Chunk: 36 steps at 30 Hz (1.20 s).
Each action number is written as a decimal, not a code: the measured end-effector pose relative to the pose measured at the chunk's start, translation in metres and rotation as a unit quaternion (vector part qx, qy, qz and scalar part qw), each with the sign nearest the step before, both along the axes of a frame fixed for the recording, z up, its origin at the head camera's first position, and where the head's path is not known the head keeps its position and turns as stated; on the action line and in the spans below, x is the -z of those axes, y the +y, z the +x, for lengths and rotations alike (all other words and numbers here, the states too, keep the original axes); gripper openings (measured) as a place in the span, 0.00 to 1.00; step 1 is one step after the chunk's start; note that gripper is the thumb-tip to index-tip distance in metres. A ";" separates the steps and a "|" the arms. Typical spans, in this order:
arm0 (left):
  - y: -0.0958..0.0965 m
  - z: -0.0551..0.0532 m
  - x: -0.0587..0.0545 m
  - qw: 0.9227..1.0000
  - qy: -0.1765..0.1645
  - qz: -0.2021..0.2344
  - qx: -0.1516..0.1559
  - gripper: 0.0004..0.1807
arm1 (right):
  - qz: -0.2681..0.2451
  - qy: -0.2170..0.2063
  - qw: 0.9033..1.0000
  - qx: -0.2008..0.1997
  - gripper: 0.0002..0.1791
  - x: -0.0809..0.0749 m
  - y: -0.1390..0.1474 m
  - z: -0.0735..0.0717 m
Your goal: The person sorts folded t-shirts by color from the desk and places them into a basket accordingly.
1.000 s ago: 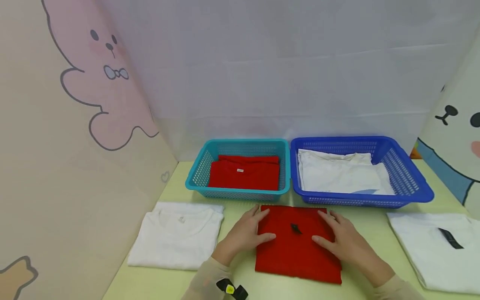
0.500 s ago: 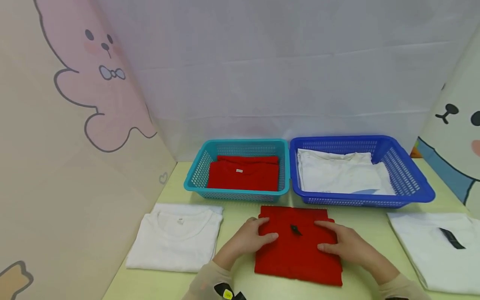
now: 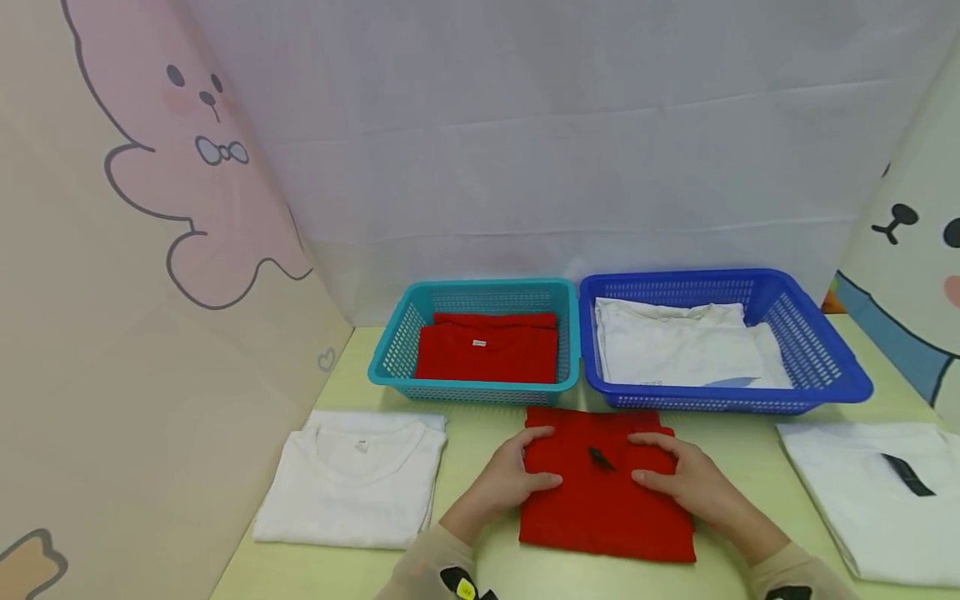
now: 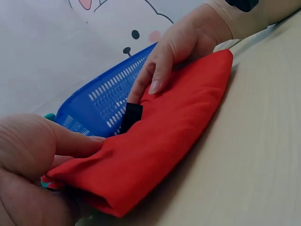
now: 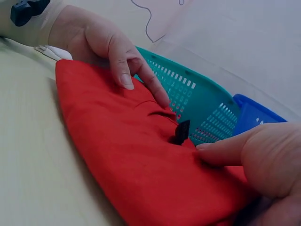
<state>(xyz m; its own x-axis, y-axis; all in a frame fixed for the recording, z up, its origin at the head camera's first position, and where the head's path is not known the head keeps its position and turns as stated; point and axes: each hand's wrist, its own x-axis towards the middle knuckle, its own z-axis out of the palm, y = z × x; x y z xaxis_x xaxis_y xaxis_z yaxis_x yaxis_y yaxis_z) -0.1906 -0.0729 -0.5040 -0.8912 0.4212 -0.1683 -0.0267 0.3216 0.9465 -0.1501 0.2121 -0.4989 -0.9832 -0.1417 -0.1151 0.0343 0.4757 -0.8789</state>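
A folded red T-shirt (image 3: 600,508) with a black neck label (image 3: 601,459) lies in front of the two baskets. My left hand (image 3: 511,472) grips its left side, thumb on top. On the opposite side, my right hand (image 3: 693,482) holds the right edge, its thumb also on the upper face. In the left wrist view, the near end of the red T-shirt (image 4: 155,150) bends between thumb and fingers. The right wrist view has the right thumb (image 5: 225,149) pressing into the cloth near the label; the fingers beneath are mostly hidden.
A teal basket (image 3: 480,392) holds folded red clothes (image 3: 487,354). Touching it on the right is a blue basket (image 3: 817,358) with white clothes (image 3: 682,346). Folded white T-shirts lie on the table at left (image 3: 352,492) and right (image 3: 870,517). A cloth-covered wall stands behind.
Both hands have drawn in from lying spread over the red T-shirt to gripping its sides. The shirt has shifted slightly to the right.
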 end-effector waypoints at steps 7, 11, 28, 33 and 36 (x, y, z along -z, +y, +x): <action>0.004 0.003 0.008 0.998 -0.033 0.039 -0.034 0.33 | -0.022 0.005 1.000 0.019 0.33 0.005 0.003 0.001; 0.005 0.005 0.003 0.997 -0.034 0.057 -0.034 0.33 | -0.023 -0.006 1.000 0.020 0.33 0.003 0.004 0.002; -0.008 0.019 -0.054 0.992 -0.043 0.119 0.001 0.32 | -0.020 -0.010 1.000 0.004 0.34 -0.047 0.002 0.018; -0.015 0.023 -0.072 0.991 -0.031 0.130 0.003 0.32 | -0.052 -0.019 0.998 0.009 0.35 -0.060 -0.002 0.023; -0.018 0.023 -0.080 0.992 -0.019 0.128 0.002 0.32 | -0.066 -0.014 0.998 0.014 0.35 -0.064 -0.003 0.024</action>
